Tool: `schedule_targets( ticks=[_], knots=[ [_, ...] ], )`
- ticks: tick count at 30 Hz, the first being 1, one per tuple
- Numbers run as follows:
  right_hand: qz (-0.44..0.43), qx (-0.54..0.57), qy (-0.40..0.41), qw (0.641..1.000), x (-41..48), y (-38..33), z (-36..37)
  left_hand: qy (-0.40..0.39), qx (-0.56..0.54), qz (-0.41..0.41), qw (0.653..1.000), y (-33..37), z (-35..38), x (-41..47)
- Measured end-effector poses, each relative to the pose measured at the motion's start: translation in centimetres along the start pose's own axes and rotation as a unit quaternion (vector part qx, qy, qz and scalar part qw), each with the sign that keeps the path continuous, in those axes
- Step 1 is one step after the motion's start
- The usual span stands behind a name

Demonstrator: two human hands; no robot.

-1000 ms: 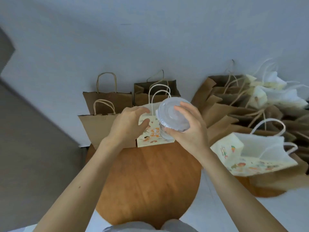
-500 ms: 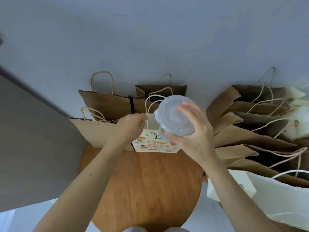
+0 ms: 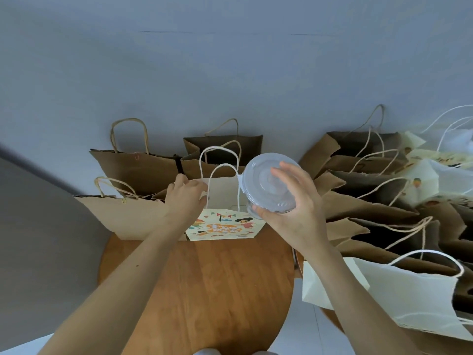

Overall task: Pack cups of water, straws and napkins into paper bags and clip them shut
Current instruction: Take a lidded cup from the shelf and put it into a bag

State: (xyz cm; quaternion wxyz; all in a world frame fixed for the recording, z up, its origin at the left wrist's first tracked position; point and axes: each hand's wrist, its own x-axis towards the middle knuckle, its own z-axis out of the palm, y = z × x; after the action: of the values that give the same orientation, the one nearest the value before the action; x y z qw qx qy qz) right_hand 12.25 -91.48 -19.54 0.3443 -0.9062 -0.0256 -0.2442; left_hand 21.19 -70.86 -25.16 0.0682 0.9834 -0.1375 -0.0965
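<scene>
A clear plastic cup (image 3: pixel 268 185) with a domed lid is gripped from the side by my right hand (image 3: pixel 294 206), which holds it over the right part of the mouth of a white printed paper bag (image 3: pixel 222 224). This bag stands open at the far edge of a round wooden table (image 3: pixel 204 290). My left hand (image 3: pixel 183 198) grips the bag's left rim and holds the mouth open. The bag's inside is hidden from here.
Three brown paper bags (image 3: pixel 135 170) with handles stand against the wall behind and left of the white bag. A heap of empty brown bags (image 3: pixel 371 201) and white bags (image 3: pixel 399 298) lies on the right. The wall is just behind.
My head has tipped so the view shifted; the cup stays over the white bag's mouth. My left hand has moved from the bag's front to its left rim.
</scene>
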Motion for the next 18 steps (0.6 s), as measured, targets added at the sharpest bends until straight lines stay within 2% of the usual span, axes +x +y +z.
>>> schedule_targets(
  ticks=[4,10,18],
  knots=[
    [0.007,-0.008,0.002,1.000,0.1,1.0,0.3,-0.043,-0.009,-0.013,0.999,-0.1,0.0,0.1],
    [0.015,-0.001,-0.007,1.000,0.8,1.2,1.5,-0.168,0.061,0.023,0.984,-0.5,0.0,-0.2],
    [-0.028,0.024,-0.027,0.999,1.6,-0.1,2.4,-0.161,0.046,0.036,0.985,-1.0,0.5,-0.4]
  ],
)
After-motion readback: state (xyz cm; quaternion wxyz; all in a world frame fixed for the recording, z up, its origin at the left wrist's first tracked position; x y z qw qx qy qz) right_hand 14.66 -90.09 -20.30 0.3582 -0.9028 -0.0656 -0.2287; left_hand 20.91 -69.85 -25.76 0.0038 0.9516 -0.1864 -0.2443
